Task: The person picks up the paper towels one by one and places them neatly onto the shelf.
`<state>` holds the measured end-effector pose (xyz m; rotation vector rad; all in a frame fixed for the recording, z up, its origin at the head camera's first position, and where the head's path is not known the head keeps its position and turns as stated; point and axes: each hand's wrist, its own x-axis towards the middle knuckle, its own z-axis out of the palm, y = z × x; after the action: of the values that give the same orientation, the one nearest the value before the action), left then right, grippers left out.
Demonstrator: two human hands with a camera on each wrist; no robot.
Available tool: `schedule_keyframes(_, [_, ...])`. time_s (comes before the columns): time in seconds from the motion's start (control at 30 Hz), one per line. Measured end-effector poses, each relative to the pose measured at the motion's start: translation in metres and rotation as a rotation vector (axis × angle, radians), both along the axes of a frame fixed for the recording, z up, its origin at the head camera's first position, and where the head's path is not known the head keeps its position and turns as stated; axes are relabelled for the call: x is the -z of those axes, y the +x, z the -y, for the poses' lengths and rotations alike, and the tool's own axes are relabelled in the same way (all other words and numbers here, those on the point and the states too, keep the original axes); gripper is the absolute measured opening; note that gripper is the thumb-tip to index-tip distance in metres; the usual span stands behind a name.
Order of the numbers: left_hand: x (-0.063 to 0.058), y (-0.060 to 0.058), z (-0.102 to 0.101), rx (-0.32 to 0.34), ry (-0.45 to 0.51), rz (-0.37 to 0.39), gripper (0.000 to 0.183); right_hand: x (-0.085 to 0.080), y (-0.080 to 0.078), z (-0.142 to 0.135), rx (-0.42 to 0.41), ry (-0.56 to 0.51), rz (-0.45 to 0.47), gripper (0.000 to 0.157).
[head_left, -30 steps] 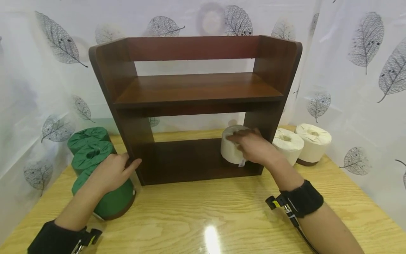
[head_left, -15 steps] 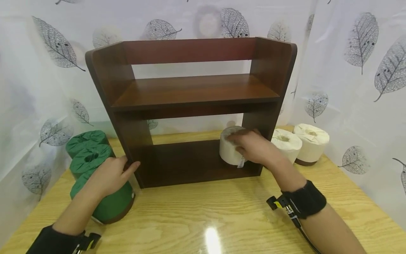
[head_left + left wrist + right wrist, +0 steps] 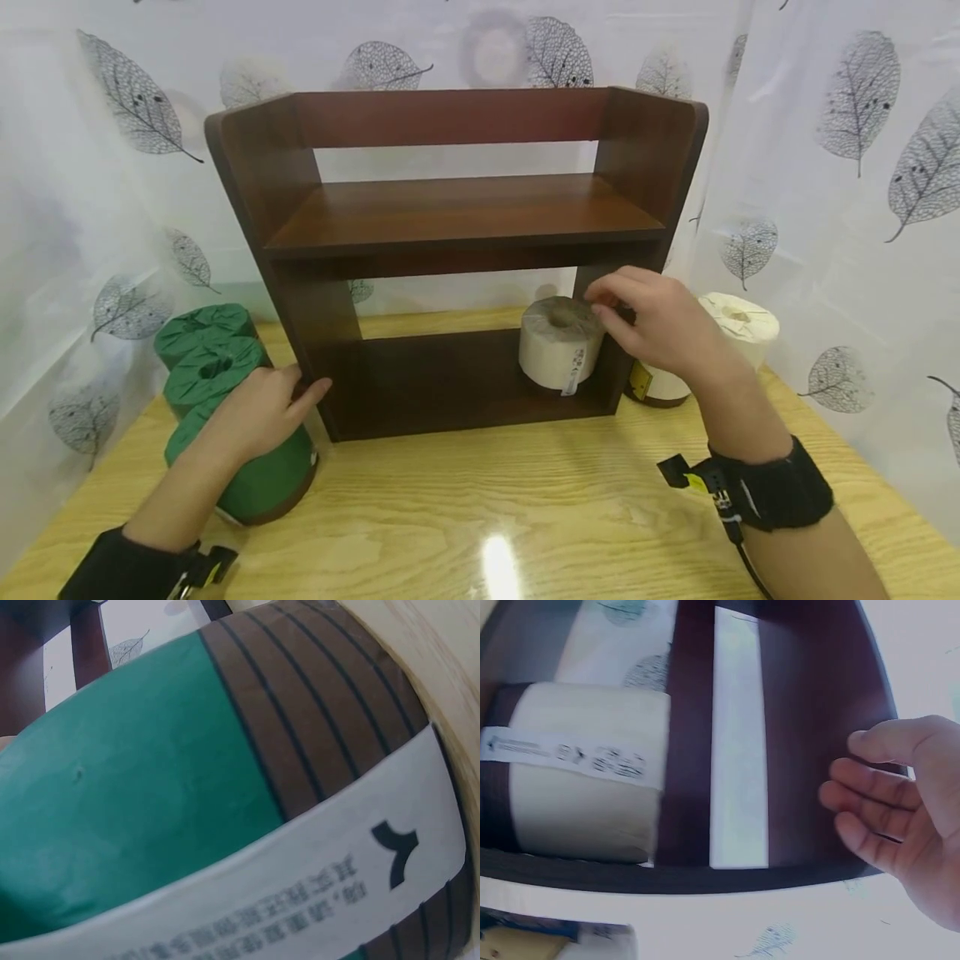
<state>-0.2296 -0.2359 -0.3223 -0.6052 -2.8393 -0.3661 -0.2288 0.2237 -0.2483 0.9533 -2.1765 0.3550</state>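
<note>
A dark brown wooden bookshelf (image 3: pixel 465 237) stands on the table. My left hand (image 3: pixel 258 412) grips the front edge of its left side panel, thumb on the inner face. Under that forearm is the nearest green-wrapped toilet roll (image 3: pixel 270 479); its green wrap, brown striped base and white label (image 3: pixel 322 862) fill the left wrist view, the hand barely showing. A cream-wrapped toilet roll (image 3: pixel 558 346) stands upright at the right end of the lower shelf. My right hand (image 3: pixel 652 321) holds nothing, fingers loosely bent, just right of this roll by the right side panel.
More green-wrapped rolls (image 3: pixel 206 321) stand in a row left of the bookshelf. To its right are two cream-wrapped rolls, one (image 3: pixel 663 387) partly behind my right hand and another (image 3: pixel 742 321) farther right. A leaf-print curtain (image 3: pixel 817 250) surrounds the table (image 3: pixel 450 517).
My right hand has let go of the cream roll on the lower shelf and moved up and right. The roll stays in place. My left hand keeps its hold on the side panel.
</note>
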Motion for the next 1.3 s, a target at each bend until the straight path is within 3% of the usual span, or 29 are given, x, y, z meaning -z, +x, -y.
schedule_keyframes(0.2, [-0.001, -0.001, 0.0, 0.001, -0.003, -0.002, 0.051, -0.017, 0.017, -0.01, 0.008, -0.082, -0.142, 0.014])
schedule_keyframes(0.43, [0.0, -0.001, 0.0, 0.002, -0.004, -0.008, 0.05, -0.028, 0.028, -0.024, 0.095, -0.16, -0.301, 0.014])
schedule_keyframes(0.67, [0.0, -0.001, 0.0, 0.009, 0.003, -0.013, 0.05, -0.032, 0.03, -0.041, 0.216, -0.226, -0.314, 0.026])
schedule_keyframes(1.03, [0.0, 0.0, -0.001, 0.005, 0.006, -0.004, 0.049, -0.022, 0.018, -0.052, 0.375, -0.158, -0.069, 0.023])
schedule_keyframes(1.13, [0.0, 0.0, -0.001, 0.004, 0.005, -0.006, 0.05, -0.021, 0.016, -0.056, 0.432, -0.102, 0.087, 0.022])
schedule_keyframes(1.3, [0.0, 0.0, -0.001, 0.004, 0.003, -0.006, 0.05, -0.014, 0.005, -0.065, 0.475, 0.086, 0.468, 0.031])
